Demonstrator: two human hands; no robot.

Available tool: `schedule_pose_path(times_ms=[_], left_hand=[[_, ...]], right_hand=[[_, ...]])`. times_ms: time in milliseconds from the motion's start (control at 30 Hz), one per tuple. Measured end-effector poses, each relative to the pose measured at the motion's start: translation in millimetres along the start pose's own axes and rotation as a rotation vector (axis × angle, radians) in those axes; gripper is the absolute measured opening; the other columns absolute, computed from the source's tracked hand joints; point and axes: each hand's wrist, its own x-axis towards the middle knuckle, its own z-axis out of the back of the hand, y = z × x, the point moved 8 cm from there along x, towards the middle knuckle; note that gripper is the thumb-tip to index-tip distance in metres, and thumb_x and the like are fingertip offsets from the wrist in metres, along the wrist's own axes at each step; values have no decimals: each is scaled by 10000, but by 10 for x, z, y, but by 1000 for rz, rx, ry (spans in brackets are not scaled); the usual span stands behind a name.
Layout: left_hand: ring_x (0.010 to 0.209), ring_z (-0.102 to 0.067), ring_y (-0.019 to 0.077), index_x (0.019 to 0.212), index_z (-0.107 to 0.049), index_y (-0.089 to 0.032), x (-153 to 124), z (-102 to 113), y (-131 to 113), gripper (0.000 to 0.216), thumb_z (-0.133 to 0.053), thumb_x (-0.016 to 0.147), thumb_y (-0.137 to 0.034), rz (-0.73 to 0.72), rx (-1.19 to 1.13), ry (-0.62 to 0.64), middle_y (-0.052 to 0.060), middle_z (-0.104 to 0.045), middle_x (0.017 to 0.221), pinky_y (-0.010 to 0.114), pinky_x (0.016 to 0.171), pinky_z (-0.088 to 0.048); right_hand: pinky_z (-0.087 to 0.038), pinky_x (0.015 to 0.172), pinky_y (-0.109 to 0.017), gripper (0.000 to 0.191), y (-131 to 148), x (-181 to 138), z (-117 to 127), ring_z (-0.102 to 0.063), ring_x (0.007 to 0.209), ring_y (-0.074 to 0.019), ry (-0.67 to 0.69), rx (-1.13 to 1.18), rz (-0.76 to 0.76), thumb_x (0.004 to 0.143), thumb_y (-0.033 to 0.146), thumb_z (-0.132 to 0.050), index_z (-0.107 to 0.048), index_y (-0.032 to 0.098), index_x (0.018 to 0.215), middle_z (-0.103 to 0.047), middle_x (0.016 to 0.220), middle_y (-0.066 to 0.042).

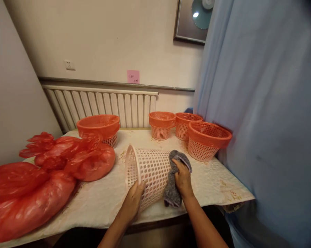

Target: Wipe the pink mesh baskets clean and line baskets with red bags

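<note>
In the head view, the left hand's (135,198) grip is grasping the near side of a basket (155,168), which is lying on its side above the middle of the counter (98,203), mouth facing left. The right hand's (183,181) grip is clutching a grey rag (173,189) against the basket's base. A pale floral cover (222,184) is spreading over the counter; red bags (34,203) are slumping at left, and four lined baskets (209,141) are standing along the back and right. Behind, a radiator (119,108) is running beneath a pipe (111,84), a pink note (133,76) is sticking to the wall (93,31), and a blue curtain (269,120) is hanging at right.
</note>
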Motion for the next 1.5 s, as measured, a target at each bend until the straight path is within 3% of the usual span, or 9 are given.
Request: schedule_pose_path(times_ms=[100, 167, 300, 467, 833, 1033, 1333, 1400, 1500], left_hand=[[1211, -535, 301, 1178, -606, -117, 19, 0, 23, 532, -512, 847, -523, -11, 7, 14, 121, -667, 1198, 453, 1082, -342], [1226, -524, 296, 1204, -586, -113, 29, -3, 33, 548, -493, 859, -528, -10, 13, 25, 123, -649, 1227, 450, 1096, -323], [1258, -495, 286, 1230, -560, -103, 31, -16, 33, 571, -459, 875, -538, 1, 21, 63, 123, -620, 1271, 427, 1092, -337], [1308, -436, 259, 1289, -521, -134, -21, -3, -19, 529, -411, 912, -489, -85, 129, 102, 85, -575, 1334, 413, 1133, -278], [1379, -322, 286, 1311, -527, -172, -377, 72, 255, 506, -447, 904, -462, -26, 239, 151, 69, -518, 1396, 461, 1173, -146], [1340, -379, 299, 1265, -572, -177, -402, 143, 395, 488, -483, 885, -470, -8, 247, 90, 73, -571, 1341, 484, 1169, -131], [1343, -382, 281, 1328, -517, -196, -402, 88, 395, 501, -437, 914, -465, -61, 238, 157, 65, -533, 1384, 479, 1171, -162], [1350, -371, 282, 1321, -526, -197, -395, 94, 393, 496, -433, 916, -468, -51, 235, 160, 61, -523, 1393, 478, 1172, -157], [1342, -384, 283, 1309, -540, -202, -383, 100, 342, 484, -434, 917, -465, -39, 224, 168, 56, -531, 1387, 476, 1168, -171]], right_hand=[[-435, 976, -490, 596, -367, -150, 193, -587, 1078, -285, -140, -103, -166, 644, 25, -376, -613, 154, 1176, -647, 1145, -131], [-428, 975, -503, 609, -318, -300, 191, -581, 1085, -297, -180, -127, -203, 654, 16, -364, -597, 158, 1198, -641, 1153, -140], [-458, 977, -430, 645, 314, -551, -63, -570, 1114, -233, -139, -78, -112, 671, 1, -353, -556, 205, 1249, -625, 1200, -71], [-488, 945, -372, 692, 1254, -531, -388, -573, 1081, -187, 152, 151, 185, 688, -9, -360, -469, 203, 1338, -620, 1151, -80], [-459, 952, -385, 678, 1578, 74, -343, -557, 1057, -203, 275, 172, 221, 646, -25, -373, -526, 190, 1271, -627, 1075, -79], [-433, 989, -341, 639, 1235, 239, -284, -571, 1080, -186, 190, 104, 177, 650, -26, -360, -589, 187, 1207, -647, 1117, -52], [-440, 977, -491, 543, -199, 1, 246, -594, 1065, -255, -61, -119, -91, 675, 63, -393, -632, 153, 1154, -658, 1139, -111], [-441, 969, -507, 547, -291, -172, 296, -591, 1067, -279, -118, -160, -140, 687, 60, -396, -615, 161, 1178, -652, 1146, -124], [-433, 977, -504, 591, -121, -431, 220, -567, 1113, -300, -166, -175, -157, 699, 31, -389, -572, 205, 1234, -625, 1193, -127]])
